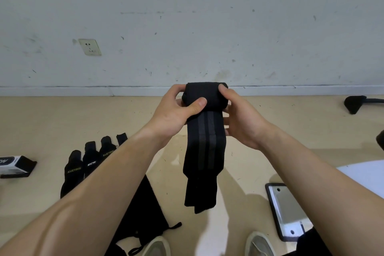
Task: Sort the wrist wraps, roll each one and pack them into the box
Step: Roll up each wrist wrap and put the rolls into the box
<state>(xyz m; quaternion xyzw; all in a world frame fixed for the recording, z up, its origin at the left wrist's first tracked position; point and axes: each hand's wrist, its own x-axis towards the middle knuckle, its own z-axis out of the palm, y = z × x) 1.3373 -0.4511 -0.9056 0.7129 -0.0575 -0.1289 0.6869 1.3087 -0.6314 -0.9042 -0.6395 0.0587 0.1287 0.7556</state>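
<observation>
Rolling the wrist wrap, the left hand and right hand each clamped its roll, which likely needed steady, even tension.

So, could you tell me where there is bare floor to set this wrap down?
The held wrist wrap could go on bare floor along the skirting board, beyond the row of wraps, or on the right between the black furniture foot and the grey panel. The left is crowded: box, row and black bag lie close together.
</observation>
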